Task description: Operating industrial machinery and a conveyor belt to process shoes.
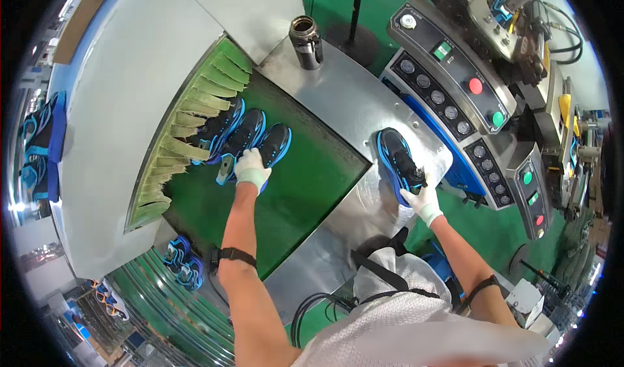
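Observation:
My left hand (251,168), in a pale glove, is closed on the heel end of a black and blue sneaker (275,143), the rightmost of a row on the green conveyor belt (305,172). A second sneaker (248,133) lies close beside it, and a third (221,130) sits partly under the green strip curtain (188,120). On the steel table to the right rests another black and blue sneaker (394,151), toe pointing away from me. My gloved right hand (422,201) grips it at the heel and collar; some fingers are hidden.
A dark flask (305,43) stands on the steel table (351,94). To the right is a machine panel (448,61) with gauges and coloured buttons. A white machine housing (130,94) fills the left. More shoes (184,263) sit by a roller conveyor (162,315) at lower left.

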Demonstrator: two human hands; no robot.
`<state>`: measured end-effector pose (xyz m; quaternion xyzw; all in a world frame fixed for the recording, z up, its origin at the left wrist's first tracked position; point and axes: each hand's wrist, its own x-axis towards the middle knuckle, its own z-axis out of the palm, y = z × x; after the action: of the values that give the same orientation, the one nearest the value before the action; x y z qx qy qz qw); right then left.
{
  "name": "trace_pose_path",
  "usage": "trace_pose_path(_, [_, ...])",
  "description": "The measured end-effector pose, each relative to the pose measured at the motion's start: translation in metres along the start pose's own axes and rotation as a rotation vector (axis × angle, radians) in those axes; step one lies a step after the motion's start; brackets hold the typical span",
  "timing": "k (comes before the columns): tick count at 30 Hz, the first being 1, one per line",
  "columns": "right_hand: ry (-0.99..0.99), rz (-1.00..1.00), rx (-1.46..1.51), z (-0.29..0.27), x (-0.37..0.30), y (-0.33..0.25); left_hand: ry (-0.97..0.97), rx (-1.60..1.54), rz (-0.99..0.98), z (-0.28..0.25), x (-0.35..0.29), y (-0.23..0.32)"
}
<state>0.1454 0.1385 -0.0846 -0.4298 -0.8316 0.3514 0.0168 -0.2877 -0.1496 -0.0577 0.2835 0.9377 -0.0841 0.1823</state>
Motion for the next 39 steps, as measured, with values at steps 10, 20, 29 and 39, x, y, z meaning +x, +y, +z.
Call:
trace_pose_path(10, [-0.028, -0.020, 0.218, -0.044, 0.005, -0.007, -0.107, -0.721, 0.013, -0.031, -0.127, 0.123])
trace_pose_path(20, [-1.051, 0.053, 1.356, -0.183, -0.018, -0.058, -0.228, -1.170, 0.958, -0.193, -0.194, 0.279])
trace_pose_path(29, [-0.503, -0.086, 1.507, -0.355, 0.040, 0.023, 0.160, -1.016, 1.077, -0.341, -0.083, 0.516])
trace_pose_path(39, [-0.118, -0.046, 1.836, -0.452, 0.004, 0.134, 0.433, -0.632, 0.746, -0.369, 0.204, 0.778])
